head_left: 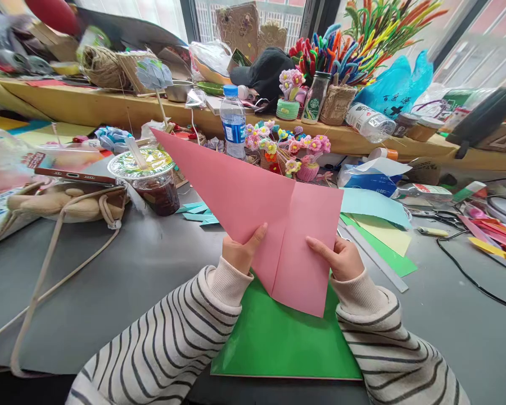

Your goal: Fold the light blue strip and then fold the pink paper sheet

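Note:
Both hands hold up a sheet of pink paper (253, 191) with a crease down it and a long pointed corner toward the upper left. My left hand (241, 250) grips its lower edge, thumb in front and the other fingers hidden behind. On the right panel, my right hand (340, 257) pinches the side edge, thumb on the front face. Below the paper lies a green sheet or mat (290, 343) at the table's near edge, partly covered by the paper and my sleeves.
A lidded drink cup (156, 188) and a phone (73, 175) stand left. Behind the paper is a water bottle (234, 124). To the right lie a metal ruler (377, 259), coloured paper (390, 247), scissors (441, 216) and a black cable (476, 278). A cluttered ledge (185, 121) runs along the back.

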### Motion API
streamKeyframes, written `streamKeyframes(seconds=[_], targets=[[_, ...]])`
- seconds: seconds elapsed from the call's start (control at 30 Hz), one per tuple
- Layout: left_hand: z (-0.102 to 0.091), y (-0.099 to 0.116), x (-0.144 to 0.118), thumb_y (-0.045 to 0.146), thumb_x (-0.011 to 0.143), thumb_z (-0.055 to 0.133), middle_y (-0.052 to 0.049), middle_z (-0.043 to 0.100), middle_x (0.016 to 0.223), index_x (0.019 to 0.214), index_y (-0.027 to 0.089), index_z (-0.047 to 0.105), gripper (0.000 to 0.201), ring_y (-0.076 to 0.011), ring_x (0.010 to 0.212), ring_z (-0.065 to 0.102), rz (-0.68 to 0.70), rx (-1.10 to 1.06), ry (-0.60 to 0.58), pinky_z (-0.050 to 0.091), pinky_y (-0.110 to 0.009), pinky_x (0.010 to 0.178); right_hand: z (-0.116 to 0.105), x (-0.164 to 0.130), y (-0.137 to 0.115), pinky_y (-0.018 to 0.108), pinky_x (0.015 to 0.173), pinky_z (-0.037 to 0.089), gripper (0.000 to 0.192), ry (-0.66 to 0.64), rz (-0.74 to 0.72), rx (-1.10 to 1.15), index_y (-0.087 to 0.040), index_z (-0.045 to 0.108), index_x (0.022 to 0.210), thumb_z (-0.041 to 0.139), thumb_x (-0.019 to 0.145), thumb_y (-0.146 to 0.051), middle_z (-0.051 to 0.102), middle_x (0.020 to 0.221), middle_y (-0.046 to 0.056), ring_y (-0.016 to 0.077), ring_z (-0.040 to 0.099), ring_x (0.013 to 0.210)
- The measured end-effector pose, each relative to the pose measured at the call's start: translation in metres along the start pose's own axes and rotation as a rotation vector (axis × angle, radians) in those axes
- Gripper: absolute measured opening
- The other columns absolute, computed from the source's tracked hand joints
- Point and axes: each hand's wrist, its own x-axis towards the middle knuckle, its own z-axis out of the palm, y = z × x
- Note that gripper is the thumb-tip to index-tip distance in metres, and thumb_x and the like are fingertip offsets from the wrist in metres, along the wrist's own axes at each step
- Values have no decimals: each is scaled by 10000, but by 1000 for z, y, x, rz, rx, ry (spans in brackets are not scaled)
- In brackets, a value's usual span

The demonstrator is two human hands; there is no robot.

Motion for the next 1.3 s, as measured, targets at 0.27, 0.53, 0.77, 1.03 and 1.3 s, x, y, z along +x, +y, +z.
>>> streamKeyframes(seconds=[0.27, 0.53, 0.77, 1.03, 1.3], targets=[[-3, -6, 6, 305, 534, 662, -47, 647, 791, 750, 133, 606, 281, -181, 739, 596, -72, -59, 35, 504, -268, 662, -5, 2, -1, 252, 557, 463, 298, -225, 36, -170, -132, 628, 732, 682, 514, -327, 653, 737, 52, 168, 579, 659], [-4, -5, 3, 309, 539, 656, -121, 628, 880, 822, 76, 596, 371, -256, 840, 566, -187, -28, -448, 474, -339, 718, -9, 4, 6, 273, 570, 461, 319, -112, -110, -198, -136, 605, 826, 627, 591, -351, 642, 788, 68, 174, 580, 672], [-5, -6, 5, 303, 576, 633, -142, 601, 949, 891, 70, 565, 399, -253, 876, 549, -140, 27, -609, 448, -350, 762, -15, 8, 4, 277, 589, 481, 327, -52, -214, -160, -154, 536, 898, 578, 646, -357, 616, 807, 65, 154, 574, 680], [-9, 14, 5, 311, 532, 666, -139, 599, 958, 882, 76, 570, 433, -264, 892, 542, -214, -18, -531, 440, -350, 768, -24, 7, -8, 469, 857, 333, 473, 43, -1095, -765, -223, 429, 1129, 508, 681, -352, 346, 1240, 99, 275, 312, 1129], [-36, 78, 6, 584, 643, 417, -123, 641, 755, 802, 85, 584, 550, -195, 626, 609, -329, 19, -936, 486, -287, 547, -4, -21, -45, 446, 904, 314, 167, -77, -1219, -479, -241, 610, 821, 545, 698, -148, 640, 775, -5, 172, 579, 768]])
